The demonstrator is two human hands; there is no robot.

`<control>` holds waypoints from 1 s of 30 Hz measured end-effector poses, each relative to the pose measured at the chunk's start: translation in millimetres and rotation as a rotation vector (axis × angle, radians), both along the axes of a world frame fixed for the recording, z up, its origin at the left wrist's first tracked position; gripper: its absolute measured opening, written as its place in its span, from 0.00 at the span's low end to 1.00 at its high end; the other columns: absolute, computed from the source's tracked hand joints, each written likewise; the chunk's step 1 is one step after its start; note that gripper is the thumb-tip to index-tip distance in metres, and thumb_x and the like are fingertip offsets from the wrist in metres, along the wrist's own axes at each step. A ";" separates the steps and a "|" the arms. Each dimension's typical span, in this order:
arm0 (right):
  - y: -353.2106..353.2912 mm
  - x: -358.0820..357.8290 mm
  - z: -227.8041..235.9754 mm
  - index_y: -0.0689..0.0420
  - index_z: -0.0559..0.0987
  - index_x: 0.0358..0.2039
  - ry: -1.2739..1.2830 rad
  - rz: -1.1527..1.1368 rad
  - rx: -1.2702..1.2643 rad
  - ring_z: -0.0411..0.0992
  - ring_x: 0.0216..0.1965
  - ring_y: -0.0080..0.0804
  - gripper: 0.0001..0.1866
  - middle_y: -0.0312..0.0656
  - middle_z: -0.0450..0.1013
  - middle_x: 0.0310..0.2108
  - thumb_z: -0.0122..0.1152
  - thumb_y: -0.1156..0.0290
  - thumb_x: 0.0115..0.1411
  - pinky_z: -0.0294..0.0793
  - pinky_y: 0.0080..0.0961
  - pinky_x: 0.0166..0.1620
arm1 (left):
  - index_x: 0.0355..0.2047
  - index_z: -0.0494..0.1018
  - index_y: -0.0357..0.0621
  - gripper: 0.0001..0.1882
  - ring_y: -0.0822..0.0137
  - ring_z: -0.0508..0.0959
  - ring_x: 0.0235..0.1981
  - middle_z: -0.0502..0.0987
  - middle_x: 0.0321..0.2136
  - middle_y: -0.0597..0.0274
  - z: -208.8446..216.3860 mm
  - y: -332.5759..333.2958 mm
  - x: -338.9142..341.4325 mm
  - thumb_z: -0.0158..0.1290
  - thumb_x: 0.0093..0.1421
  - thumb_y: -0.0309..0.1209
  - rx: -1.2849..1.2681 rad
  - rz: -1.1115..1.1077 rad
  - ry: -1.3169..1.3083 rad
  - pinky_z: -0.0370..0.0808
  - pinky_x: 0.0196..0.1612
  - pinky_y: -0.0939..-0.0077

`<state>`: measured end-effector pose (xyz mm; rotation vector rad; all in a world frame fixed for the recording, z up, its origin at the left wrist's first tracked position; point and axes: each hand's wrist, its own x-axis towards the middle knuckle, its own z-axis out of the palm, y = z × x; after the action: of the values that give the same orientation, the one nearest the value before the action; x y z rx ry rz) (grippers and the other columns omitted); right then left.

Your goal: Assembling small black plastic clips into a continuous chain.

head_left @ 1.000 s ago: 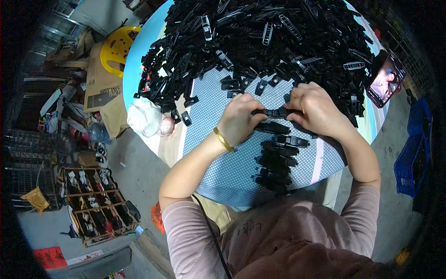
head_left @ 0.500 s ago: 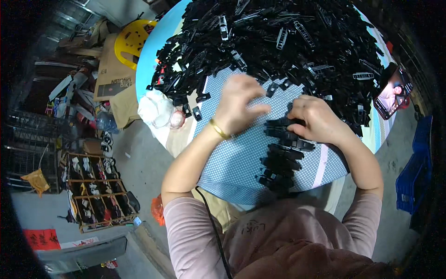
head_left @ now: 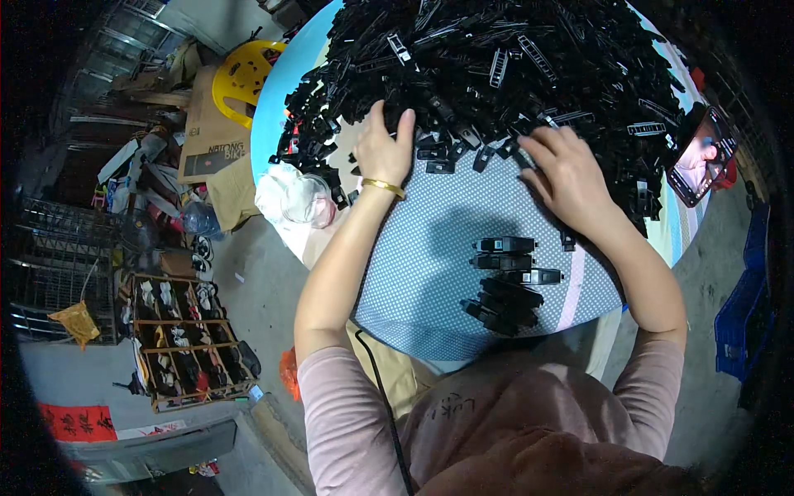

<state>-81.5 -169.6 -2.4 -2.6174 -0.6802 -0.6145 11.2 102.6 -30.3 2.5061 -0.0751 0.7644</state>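
A large heap of black plastic clip-like parts [head_left: 463, 66] covers the far half of the round table. My left hand [head_left: 385, 153], with a gold bangle at its wrist, reaches to the heap's near edge. Its thumb and forefinger are apart, and I see nothing held between them. My right hand [head_left: 571, 178] is at the heap's edge further right, fingers bent but apart and slightly blurred. A black part [head_left: 524, 157] lies at its fingertips; a firm grip does not show. Nearer to me, several similar parts [head_left: 506, 285] lie side by side in a stacked row.
A blue-and-white dotted cloth [head_left: 413, 264] covers the near tabletop. White crumpled plastic [head_left: 291, 197] sits at the left edge, a phone [head_left: 701, 157] at the right. A yellow plastic seat [head_left: 240, 78] and a shoe rack [head_left: 190, 339] stand left; a blue crate [head_left: 740, 306] is at right.
Both hands have moved away to the heap, the right one leaving the row of parts. The row now lies uncovered, and several loose parts sit closer together at the heap's near edge.
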 end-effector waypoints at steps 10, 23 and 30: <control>3.8 8.4 -14.4 0.58 0.76 0.48 0.046 -0.133 -0.307 0.64 0.54 0.42 0.21 0.45 0.69 0.52 0.64 0.71 0.52 0.63 0.38 0.54 | 0.57 0.61 0.36 0.31 0.45 0.67 0.46 0.68 0.42 0.44 1.4 -54.1 -42.4 0.55 0.57 0.39 -0.118 -0.297 0.027 0.65 0.52 0.54; -2.1 -2.2 -0.1 0.59 0.78 0.32 0.044 -0.224 -0.288 0.71 0.42 0.40 0.09 0.45 0.73 0.40 0.65 0.76 0.48 0.66 0.34 0.47 | 0.35 0.77 0.45 0.11 0.56 0.74 0.40 0.77 0.33 0.59 13.5 -59.1 -46.7 0.60 0.49 0.27 -0.067 -0.501 -0.265 0.64 0.50 0.62; -1.4 -4.4 18.3 0.64 0.76 0.35 0.153 0.007 0.294 0.74 0.41 0.42 0.07 0.47 0.75 0.37 0.59 0.76 0.57 0.72 0.33 0.45 | 0.34 0.76 0.39 0.11 0.59 0.78 0.34 0.75 0.37 0.54 25.8 -58.7 -86.9 0.60 0.48 0.20 -0.190 -0.792 -0.002 0.77 0.35 0.72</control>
<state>-85.9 -171.0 15.9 -2.3581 -0.5088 -0.4665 -75.7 43.9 -4.6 2.0302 -0.8870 0.4069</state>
